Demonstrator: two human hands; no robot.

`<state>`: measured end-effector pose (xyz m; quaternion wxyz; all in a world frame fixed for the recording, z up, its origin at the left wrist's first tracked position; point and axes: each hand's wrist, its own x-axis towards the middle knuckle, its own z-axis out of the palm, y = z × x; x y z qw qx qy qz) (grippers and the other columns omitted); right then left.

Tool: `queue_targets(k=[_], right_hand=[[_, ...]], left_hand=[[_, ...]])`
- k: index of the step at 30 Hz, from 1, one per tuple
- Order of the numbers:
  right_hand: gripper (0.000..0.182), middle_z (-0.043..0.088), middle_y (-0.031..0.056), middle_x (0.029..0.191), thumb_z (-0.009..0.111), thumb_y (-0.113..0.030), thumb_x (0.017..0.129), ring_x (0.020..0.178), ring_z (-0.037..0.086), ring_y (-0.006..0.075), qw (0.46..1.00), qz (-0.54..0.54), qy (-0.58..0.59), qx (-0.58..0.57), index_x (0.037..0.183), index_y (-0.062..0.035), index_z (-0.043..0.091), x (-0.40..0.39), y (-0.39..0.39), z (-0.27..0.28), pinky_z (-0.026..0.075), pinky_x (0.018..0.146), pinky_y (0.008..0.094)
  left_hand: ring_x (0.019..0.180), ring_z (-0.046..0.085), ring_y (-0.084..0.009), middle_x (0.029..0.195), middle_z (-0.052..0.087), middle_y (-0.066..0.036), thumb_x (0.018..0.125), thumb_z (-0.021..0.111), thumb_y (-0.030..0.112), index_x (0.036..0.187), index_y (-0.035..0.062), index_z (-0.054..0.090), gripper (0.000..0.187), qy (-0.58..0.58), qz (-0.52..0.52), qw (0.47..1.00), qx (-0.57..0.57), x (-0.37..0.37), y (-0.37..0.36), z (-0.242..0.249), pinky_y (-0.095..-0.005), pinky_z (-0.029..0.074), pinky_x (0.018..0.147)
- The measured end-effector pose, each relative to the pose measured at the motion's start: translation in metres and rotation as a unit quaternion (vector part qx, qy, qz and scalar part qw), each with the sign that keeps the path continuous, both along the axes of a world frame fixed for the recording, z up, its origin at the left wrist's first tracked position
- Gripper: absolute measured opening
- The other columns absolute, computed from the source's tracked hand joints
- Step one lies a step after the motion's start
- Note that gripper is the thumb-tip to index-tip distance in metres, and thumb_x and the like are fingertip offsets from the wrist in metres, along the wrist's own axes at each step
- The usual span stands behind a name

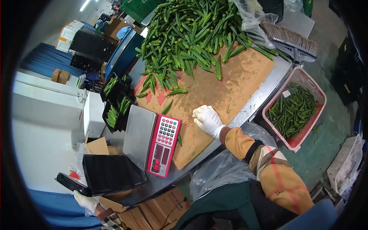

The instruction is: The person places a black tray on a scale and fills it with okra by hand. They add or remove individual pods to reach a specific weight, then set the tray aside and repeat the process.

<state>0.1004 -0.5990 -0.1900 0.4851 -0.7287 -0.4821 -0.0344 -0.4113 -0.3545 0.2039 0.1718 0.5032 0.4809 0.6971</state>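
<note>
At the lower left, my left hand, in a white glove, grips the edge of a black plastic tray. That tray is tilted beside a stack of black trays. My right hand, gloved too, is closed in a fist over the brown cardboard sheet; its palm side is hidden. Left of it stands a red and grey digital scale with its bare metal plate. Beyond, a large heap of okra covers the far part of the cardboard. A few loose pods lie near the scale.
Black trays filled with okra stand behind the scale. On the right, a pink crate holds more okra. A brush lies at the table's far right corner. Clear plastic hangs at the near edge. Cardboard boxes are below.
</note>
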Motion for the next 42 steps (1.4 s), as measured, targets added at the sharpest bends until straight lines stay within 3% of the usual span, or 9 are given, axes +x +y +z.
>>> queue_targets(k=[4, 12, 14, 15, 22, 24, 33, 38, 42], right_hand=[[0.019, 0.071, 0.0061, 0.107, 0.072, -0.021, 0.084, 0.109, 0.063, 0.0294, 0.996, 0.016, 0.086, -0.015, 0.098, -0.0086, 0.076, 0.003, 0.001, 0.007, 0.048, 0.096, 0.0431], [0.031, 0.074, 0.0130, 0.113, 0.071, -0.013, 0.095, 0.099, 0.071, 0.0197, 0.888, -0.001, 0.434, 0.150, 0.123, 0.0014, 0.068, 0.107, -0.018, 0.013, 0.056, 0.093, 0.0336], [0.041, 0.071, 0.0158, 0.120, 0.071, -0.009, 0.094, 0.107, 0.069, 0.0192, 0.878, -0.068, 0.458, 0.125, 0.133, 0.0026, 0.061, 0.168, -0.048, 0.011, 0.055, 0.096, 0.0315], [0.046, 0.068, 0.0170, 0.126, 0.070, -0.008, 0.094, 0.108, 0.068, 0.0186, 0.890, -0.138, 0.409, 0.147, 0.137, 0.0033, 0.057, 0.189, -0.059, 0.008, 0.055, 0.094, 0.0304], [0.069, 0.061, 0.0102, 0.127, 0.071, -0.017, 0.097, 0.100, 0.061, 0.0143, 0.814, -0.182, 0.529, 0.156, 0.154, 0.0004, 0.037, 0.293, -0.070, 0.012, 0.056, 0.079, 0.0329], [0.049, 0.063, 0.0008, 0.106, 0.072, -0.022, 0.097, 0.091, 0.060, 0.0127, 0.802, -0.199, 0.541, 0.156, 0.139, -0.0067, 0.051, 0.306, -0.055, 0.024, 0.054, 0.076, 0.0330], [0.087, 0.048, 0.0173, 0.153, 0.084, -0.034, 0.089, 0.131, 0.054, 0.0362, 0.758, -0.119, 0.628, 0.134, 0.153, -0.0013, 0.034, 0.336, 0.041, 0.062, 0.053, 0.099, 0.0542], [0.084, 0.062, 0.0158, 0.137, 0.084, -0.025, 0.088, 0.119, 0.062, 0.0255, 0.810, -0.074, 0.535, 0.227, 0.154, -0.0012, 0.037, 0.311, 0.096, 0.054, 0.053, 0.097, 0.0395], [0.072, 0.059, 0.0160, 0.141, 0.076, -0.029, 0.096, 0.122, 0.061, 0.0273, 0.718, 0.035, 0.676, 0.166, 0.153, -0.0058, 0.038, 0.291, 0.122, 0.042, 0.055, 0.097, 0.0444]], left_hand=[[0.101, 0.065, -0.0237, 0.115, 0.070, -0.013, 0.108, 0.059, 0.020, 0.120, -0.0035, 0.069, 0.028, 0.384, 0.115, 0.905, 0.143, 0.076, -0.049, -0.032, -0.0357, 0.052, 0.095], [0.089, 0.067, -0.0344, 0.092, 0.071, -0.015, 0.082, 0.077, 0.006, 0.106, 0.0065, 0.077, 0.024, 0.729, -0.285, 0.622, 0.030, 0.201, -0.072, -0.167, -0.0416, 0.053, 0.080], [0.097, 0.071, -0.0304, 0.104, 0.074, -0.015, 0.087, 0.075, 0.004, 0.117, 0.0021, 0.074, 0.031, 0.703, -0.331, 0.628, 0.040, 0.214, -0.063, -0.173, -0.0370, 0.056, 0.089], [0.111, 0.070, -0.0241, 0.119, 0.073, -0.016, 0.093, 0.072, 0.004, 0.127, -0.0025, 0.069, 0.034, 0.475, -0.434, 0.742, -0.187, 0.225, -0.057, -0.179, -0.0331, 0.053, 0.100], [0.118, 0.063, -0.0136, 0.130, 0.069, -0.011, 0.101, 0.066, 0.023, 0.138, -0.0049, 0.059, 0.046, 0.450, -0.550, 0.673, -0.205, 0.428, -0.018, -0.118, -0.0286, 0.049, 0.102], [0.119, 0.063, -0.0157, 0.130, 0.069, -0.012, 0.102, 0.063, 0.032, 0.136, -0.0050, 0.060, 0.051, 0.509, -0.562, 0.621, -0.197, 0.498, -0.007, -0.114, -0.0294, 0.048, 0.103], [0.131, 0.060, -0.0287, 0.140, 0.064, -0.023, 0.097, 0.068, 0.041, 0.143, -0.0069, 0.055, 0.068, 0.390, -0.625, 0.658, -0.155, 0.728, 0.037, -0.266, -0.0346, 0.044, 0.112], [0.127, 0.059, -0.0414, 0.139, 0.063, -0.023, 0.097, 0.062, 0.055, 0.141, 0.0043, 0.061, 0.067, 0.524, -0.501, 0.683, -0.087, 0.731, -0.010, -0.288, -0.0452, 0.042, 0.112], [0.112, 0.065, -0.0425, 0.119, 0.070, -0.024, 0.104, 0.054, 0.048, 0.127, 0.0052, 0.066, 0.050, 0.359, -0.529, 0.756, -0.142, 0.701, -0.008, -0.313, -0.0466, 0.049, 0.094]])
